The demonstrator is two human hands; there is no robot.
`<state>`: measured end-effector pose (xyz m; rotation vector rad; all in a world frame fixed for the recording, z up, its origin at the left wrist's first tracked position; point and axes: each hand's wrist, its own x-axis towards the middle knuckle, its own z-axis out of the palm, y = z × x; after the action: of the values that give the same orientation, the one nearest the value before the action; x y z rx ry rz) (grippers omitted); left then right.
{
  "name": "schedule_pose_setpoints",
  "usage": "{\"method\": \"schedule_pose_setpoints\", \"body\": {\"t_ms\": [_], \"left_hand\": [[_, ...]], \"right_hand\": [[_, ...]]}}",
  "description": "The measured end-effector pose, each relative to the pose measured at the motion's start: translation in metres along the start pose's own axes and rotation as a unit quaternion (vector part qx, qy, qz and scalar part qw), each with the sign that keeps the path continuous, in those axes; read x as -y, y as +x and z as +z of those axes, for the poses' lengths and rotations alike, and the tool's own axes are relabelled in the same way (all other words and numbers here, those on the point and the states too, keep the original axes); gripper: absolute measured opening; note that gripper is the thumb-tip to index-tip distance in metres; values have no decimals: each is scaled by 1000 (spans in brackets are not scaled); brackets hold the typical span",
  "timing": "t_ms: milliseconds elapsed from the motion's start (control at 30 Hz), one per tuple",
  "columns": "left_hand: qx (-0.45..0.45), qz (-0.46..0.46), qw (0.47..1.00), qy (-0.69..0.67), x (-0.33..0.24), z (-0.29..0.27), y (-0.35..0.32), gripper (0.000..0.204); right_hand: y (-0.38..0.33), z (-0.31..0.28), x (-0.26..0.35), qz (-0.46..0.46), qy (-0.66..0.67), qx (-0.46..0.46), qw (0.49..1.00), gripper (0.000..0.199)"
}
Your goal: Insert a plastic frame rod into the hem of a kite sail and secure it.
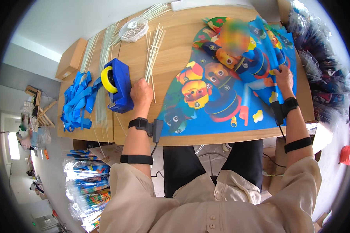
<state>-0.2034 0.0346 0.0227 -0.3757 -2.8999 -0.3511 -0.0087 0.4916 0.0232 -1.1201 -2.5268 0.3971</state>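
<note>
Left hand (142, 94): knuckles up, fingers curled inward, fingertips hidden; grip unclear. Left wrist (141, 112) nearly straight; left forearm (137, 143) runs away from the body, close to upright in view. Right hand (285, 80): farther out than the left, well apart from it; thumb and forefinger pinched together, pointing left. Right wrist (288, 94) slightly bent; right forearm (296, 128) slants far and left. Both elbows at the near side, under loose beige sleeves. Legs (182, 167) apart, in black trousers.

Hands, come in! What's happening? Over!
Left hand at near end of thin rods. Right hand holding cartoon-print sheet, partly rumpled. Blue tape dispenser beside left hand.
</note>
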Motion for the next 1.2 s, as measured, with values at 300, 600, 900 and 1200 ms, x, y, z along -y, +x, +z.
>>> {"method": "schedule_pose_setpoints", "body": {"t_ms": [300, 600, 900, 1200], "left_hand": [[-81, 65, 993, -48, 15, -12, -19, 3], [16, 225, 973, -52, 2, -37, -114, 8], [-37, 211, 975, -60, -15, -29, -170, 11], [-15, 138, 988, -72, -26, -29, -216, 50]], "right_hand": [[-39, -10, 18, -57, 52, -96, 992, 31], [-156, -18, 95, -363, 144, -26, 920, 38], [-215, 15, 110, -362, 204, 89, 905, 20], [-230, 16, 111, -326, 217, 108, 914, 12]]}}
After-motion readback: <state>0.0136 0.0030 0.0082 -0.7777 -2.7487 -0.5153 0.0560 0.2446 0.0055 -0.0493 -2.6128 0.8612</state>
